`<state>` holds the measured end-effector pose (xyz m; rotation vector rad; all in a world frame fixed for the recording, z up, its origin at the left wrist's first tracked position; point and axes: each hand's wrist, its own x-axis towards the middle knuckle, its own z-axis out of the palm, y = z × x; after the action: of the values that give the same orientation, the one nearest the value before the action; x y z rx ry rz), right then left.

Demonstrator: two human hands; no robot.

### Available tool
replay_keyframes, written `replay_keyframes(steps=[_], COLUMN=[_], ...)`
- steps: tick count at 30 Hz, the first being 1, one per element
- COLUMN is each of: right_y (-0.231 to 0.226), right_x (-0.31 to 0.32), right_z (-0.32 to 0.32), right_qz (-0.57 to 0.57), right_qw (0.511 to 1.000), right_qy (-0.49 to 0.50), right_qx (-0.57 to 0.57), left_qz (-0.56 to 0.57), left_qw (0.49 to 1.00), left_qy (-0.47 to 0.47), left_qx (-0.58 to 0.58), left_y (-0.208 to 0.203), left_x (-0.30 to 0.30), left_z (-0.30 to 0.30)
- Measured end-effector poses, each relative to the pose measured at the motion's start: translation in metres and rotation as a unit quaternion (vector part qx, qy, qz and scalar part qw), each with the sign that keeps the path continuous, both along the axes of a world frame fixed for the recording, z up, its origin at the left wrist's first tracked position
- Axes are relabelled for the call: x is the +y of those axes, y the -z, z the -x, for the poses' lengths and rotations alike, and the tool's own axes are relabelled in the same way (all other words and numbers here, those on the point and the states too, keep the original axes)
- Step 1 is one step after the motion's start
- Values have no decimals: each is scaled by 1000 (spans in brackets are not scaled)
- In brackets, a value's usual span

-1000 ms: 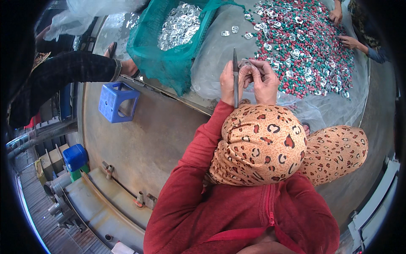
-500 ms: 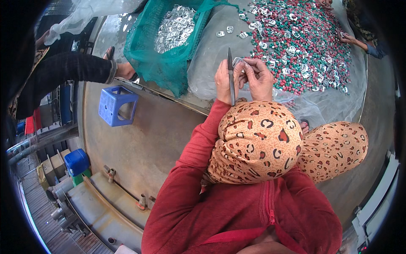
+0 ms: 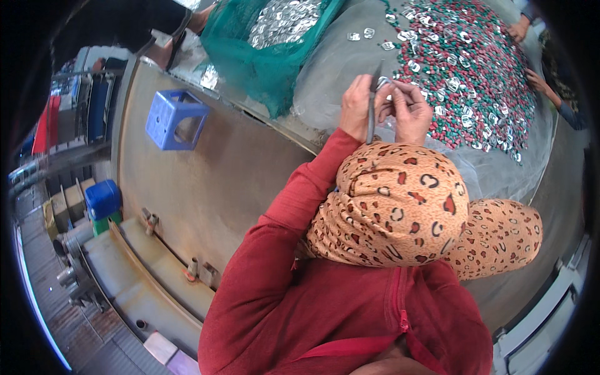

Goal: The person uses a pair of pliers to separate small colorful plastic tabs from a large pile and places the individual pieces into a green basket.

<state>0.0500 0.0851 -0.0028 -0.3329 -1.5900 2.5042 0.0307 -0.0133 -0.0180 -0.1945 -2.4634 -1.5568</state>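
2 holds: L hand (image 3: pixel 355 107) clenched on dark tool (image 3: pixel 371 117); R hand (image 3: pixel 411 116) curled by clear pc (image 3: pixel 382 82), blurred, can't tell if gripping.
Teal crate (image 3: pixel 316 37): top cut off.

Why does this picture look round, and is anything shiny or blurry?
Head view: a wide fisheye lens rounds the image, leaving black corners; head view: metal pieces in the green basket shine white with glare; head view: the grey tool in the left hand looks blurred toward its tip.

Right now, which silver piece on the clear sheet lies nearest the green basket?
The leftmost silver piece; its close neighbour and the scattered rest sit farther from the basket.
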Motion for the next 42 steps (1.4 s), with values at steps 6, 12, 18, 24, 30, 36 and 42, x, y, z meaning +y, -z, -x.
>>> replay_keyframes(steps=[6, 12, 18, 24, 30, 36, 42], right_y=[3, -4, -3, 11, 12, 14, -7], right_x=[-3, -2, 2, 13, 8, 4, 3], right_z=[1, 1, 2, 5, 4, -1, 1], right_qz=[-56, -63, -21, -49, -5, -58, -30], right_qw=[997, 998, 999, 998, 998, 997, 998], right_qy=[37, -2, -7, -21, -59, -58, -48], right_qx=[-24, 4, -32, 35, -10, -6, -42], left_qz=[-35, -23, -67, -89, -39, -286, -213], left_qw=[999, 999, 998, 995, 999, 951, 965], left_qy=[8, -15, 10, 50, 3, 63, 118], left_qx=[38, -27, 4, -9, 38, -100, -102], left_y=[-3, 1, 2, -15, -8, 7, 13], left_x=[1, -5, -5, -4, -9, -13, -20], left_z=[-7, -4, -9, -10, -13, -10, -11])
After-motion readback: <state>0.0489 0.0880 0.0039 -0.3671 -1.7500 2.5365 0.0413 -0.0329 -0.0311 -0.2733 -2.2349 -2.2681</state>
